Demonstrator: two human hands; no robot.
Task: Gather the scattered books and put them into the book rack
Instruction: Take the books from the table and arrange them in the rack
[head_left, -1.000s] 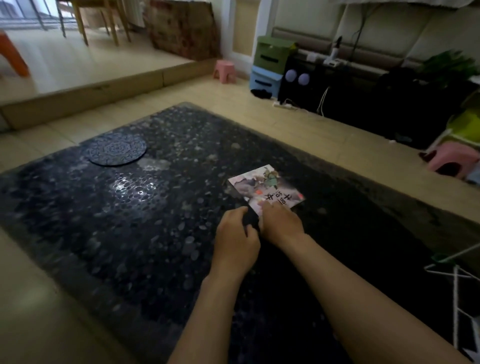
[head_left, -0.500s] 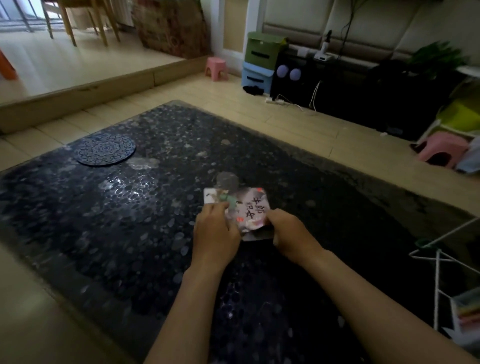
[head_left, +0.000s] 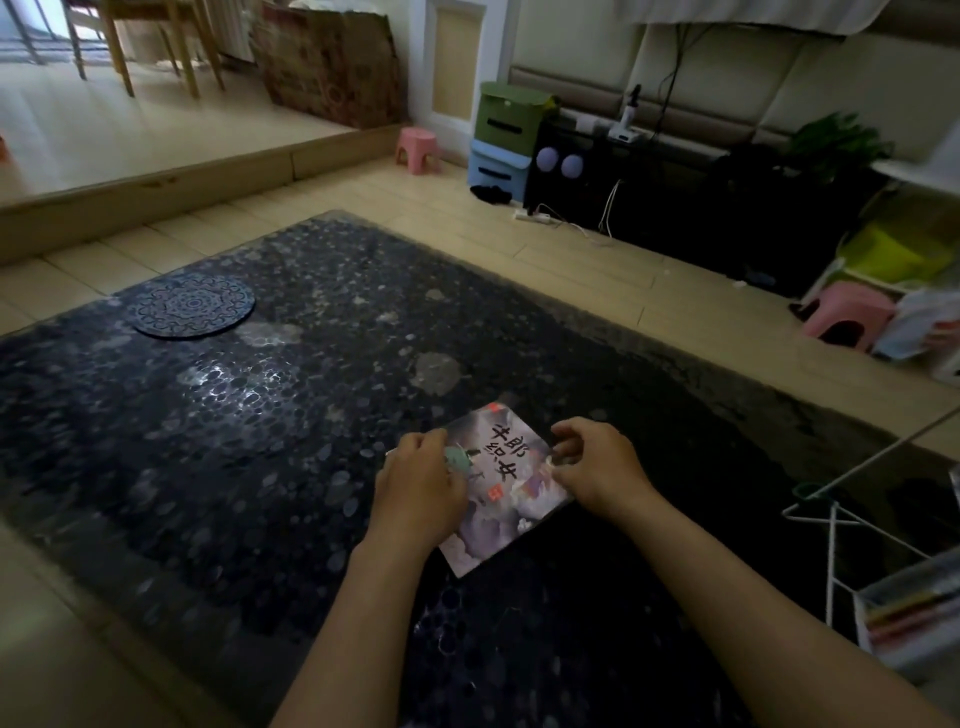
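Left hand (head_left: 421, 483) rests on the left part of the book (head_left: 501, 460), its grip curled over the cover and left edge. Right hand (head_left: 597, 467) takes the book's right edge, grip curled and pinching it. The book is near centre on the dark pebbled surface (head_left: 260, 415), cover up, turned cornerwise; whether it is lifted cannot be told. At near right, the white wire book rack (head_left: 831, 519) holds several shelved books (head_left: 909, 616).
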